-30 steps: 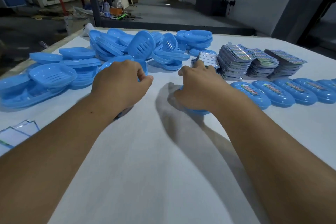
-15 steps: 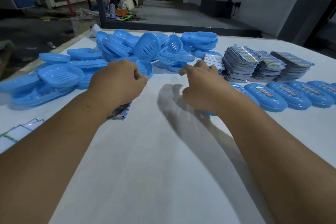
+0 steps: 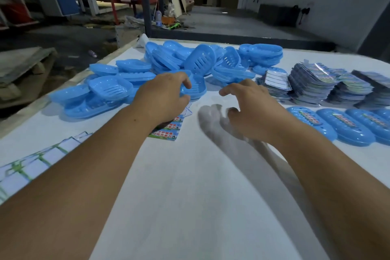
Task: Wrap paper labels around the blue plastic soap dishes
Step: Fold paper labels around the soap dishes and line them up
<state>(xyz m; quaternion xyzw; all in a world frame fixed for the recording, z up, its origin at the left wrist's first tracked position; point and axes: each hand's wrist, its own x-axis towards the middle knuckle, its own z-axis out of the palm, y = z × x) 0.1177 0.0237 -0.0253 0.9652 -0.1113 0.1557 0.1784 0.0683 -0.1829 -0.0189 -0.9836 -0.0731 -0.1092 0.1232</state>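
— White cloth covered the desk (image 3: 190, 196), right?

— Yes. Loose blue soap dishes (image 3: 200, 63) were heaped at its far left, label stacks (image 3: 312, 84) far right, wrapped dishes (image 3: 346, 131) in a row beside them.

— And the hands?

— The left hand (image 3: 162, 99) had its grip curled round one soap dish (image 3: 195, 88), a printed label (image 3: 168, 130) under the wrist. The right hand (image 3: 251, 110) hovered, grip released, fingers spread.

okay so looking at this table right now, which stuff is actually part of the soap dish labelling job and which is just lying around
Part of the job:
left hand gripping a soap dish
right hand, empty
loose label
unlabelled dishes
label stacks
labelled dishes

Lying about:
green-lined sheets
bottle on the floor
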